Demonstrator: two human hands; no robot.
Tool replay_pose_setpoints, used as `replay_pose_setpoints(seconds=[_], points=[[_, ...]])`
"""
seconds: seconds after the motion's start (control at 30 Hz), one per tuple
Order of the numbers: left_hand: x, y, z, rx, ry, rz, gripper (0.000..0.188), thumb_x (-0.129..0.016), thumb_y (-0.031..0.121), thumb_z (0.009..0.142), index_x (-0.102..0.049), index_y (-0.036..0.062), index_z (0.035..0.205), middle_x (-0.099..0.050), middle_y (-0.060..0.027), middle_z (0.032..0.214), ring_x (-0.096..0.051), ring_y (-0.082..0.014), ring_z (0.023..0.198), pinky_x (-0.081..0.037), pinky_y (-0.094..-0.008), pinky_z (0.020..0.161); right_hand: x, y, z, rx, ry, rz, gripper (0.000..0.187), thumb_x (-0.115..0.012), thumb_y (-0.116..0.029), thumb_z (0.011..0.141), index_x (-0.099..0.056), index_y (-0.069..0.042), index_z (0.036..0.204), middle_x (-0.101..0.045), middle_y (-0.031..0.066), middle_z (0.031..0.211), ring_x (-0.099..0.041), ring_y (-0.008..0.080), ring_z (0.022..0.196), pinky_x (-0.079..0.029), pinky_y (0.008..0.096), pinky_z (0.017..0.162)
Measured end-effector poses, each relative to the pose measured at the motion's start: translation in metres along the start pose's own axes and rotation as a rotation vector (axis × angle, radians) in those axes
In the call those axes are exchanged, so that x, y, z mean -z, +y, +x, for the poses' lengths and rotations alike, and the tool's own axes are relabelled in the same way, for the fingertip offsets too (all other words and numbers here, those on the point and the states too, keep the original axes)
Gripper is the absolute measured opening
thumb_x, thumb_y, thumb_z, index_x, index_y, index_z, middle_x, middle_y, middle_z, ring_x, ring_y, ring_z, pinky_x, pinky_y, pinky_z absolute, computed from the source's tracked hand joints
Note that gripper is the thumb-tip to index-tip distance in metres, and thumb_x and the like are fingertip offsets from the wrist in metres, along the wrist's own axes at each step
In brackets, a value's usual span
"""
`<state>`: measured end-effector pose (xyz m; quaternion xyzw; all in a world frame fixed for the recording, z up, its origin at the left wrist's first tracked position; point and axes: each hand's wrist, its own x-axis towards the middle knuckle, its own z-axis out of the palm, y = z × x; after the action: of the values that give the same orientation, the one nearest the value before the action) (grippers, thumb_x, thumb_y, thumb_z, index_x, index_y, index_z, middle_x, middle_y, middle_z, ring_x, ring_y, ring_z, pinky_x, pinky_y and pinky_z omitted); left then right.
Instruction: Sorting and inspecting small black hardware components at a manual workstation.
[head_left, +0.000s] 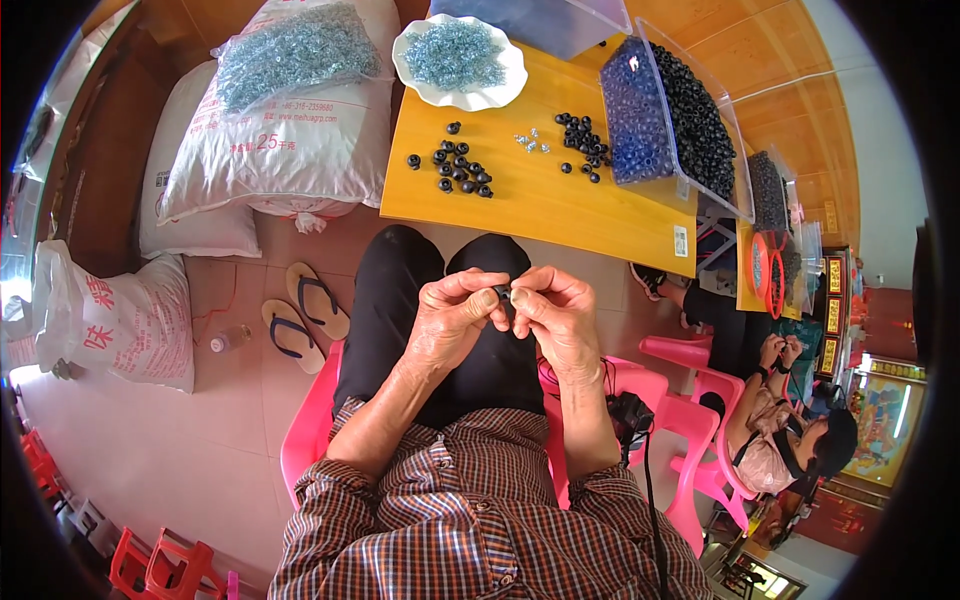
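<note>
Above my lap, my left hand [455,312] and my right hand [556,318] meet fingertip to fingertip. Pinched between both thumbs and forefingers is a small black bead [503,293]; the fingers cover much of it, so I cannot tell if a smaller part sits in it. Past my knees, the yellow table [440,212] carries a loose group of round black beads [460,173] on the left. A second cluster of smaller black pieces [586,140] lies to the right. Between them are several tiny clear pieces [532,142].
A white scalloped dish [517,82] holds clear bluish pieces. Beside it stands a clear bin [655,188] of blue and black beads. Stuffed sacks [270,170] with a bag of clear pieces [300,60] lie left. Sandals [318,300] rest on the floor. Another person [775,440] sits right.
</note>
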<state>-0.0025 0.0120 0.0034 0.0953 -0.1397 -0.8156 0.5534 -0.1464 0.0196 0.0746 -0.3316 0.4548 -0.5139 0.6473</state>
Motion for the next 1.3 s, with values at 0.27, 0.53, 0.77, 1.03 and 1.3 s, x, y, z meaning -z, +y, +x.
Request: replay_pose_setpoints(seconds=[0.27,0.53,0.77,1.03,1.3], points=[[-0.001,-0.002,-0.002,-0.050,0.042,0.039,0.022,-0.063,0.001,0.088,-0.067,-0.0023,0.110,-0.060,-0.0052,0.086,-0.064,-0.0180,0.072,-0.054,-0.0295,0.068,-0.007,0.004,0.001,0.067,0.019,-0.002,0.007,-0.066,0.003,0.084,-0.064,0.004,0.090,-0.061,0.0094,0.081,-0.058,0.0144,0.055,-0.048,0.0247,0.048],[-0.004,-0.001,-0.003,-0.086,0.090,0.105,0.020,-0.063,-0.002,0.087,-0.068,-0.0015,0.107,-0.059,-0.0056,0.087,-0.063,-0.0170,0.072,-0.053,-0.0277,0.065,-0.006,0.007,0.007,0.021,0.021,0.027,0.001,-0.063,0.005,0.086,-0.063,0.004,0.086,-0.062,0.0096,0.074,-0.061,0.0185,0.059,-0.050,0.0260,0.050],[-0.004,-0.001,-0.002,-0.150,0.091,0.295,0.020,-0.063,-0.003,0.087,-0.068,-0.0013,0.107,-0.059,-0.0058,0.087,-0.062,-0.0160,0.072,-0.052,-0.0259,0.064,-0.002,0.006,0.008,-0.033,0.006,0.005,0.003,-0.064,0.003,0.086,-0.062,0.003,0.084,-0.062,0.0095,0.073,-0.062,0.0178,0.060,-0.050,0.0251,0.050],[-0.001,-0.002,-0.001,-0.015,0.012,0.028,0.021,-0.060,0.001,0.090,-0.066,-0.0012,0.111,-0.062,-0.0053,0.088,-0.063,-0.0160,0.073,-0.054,-0.0288,0.067,-0.009,0.004,-0.006,0.002,0.097,-0.059,0.006,-0.065,-0.001,0.087,-0.062,0.004,0.089,-0.063,0.0097,0.074,-0.062,0.0177,0.058,-0.051,0.0248,0.050],[0.000,-0.003,-0.001,0.008,0.015,-0.011,0.022,-0.060,0.003,0.091,-0.064,-0.0005,0.113,-0.065,-0.0081,0.089,-0.063,-0.0165,0.074,-0.055,-0.0306,0.068,-0.009,0.005,-0.008,-0.004,0.106,-0.007,0.011,-0.065,-0.006,0.089,-0.062,0.002,0.094,-0.062,0.0081,0.073,-0.061,0.0167,0.059,-0.051,0.0234,0.052]])
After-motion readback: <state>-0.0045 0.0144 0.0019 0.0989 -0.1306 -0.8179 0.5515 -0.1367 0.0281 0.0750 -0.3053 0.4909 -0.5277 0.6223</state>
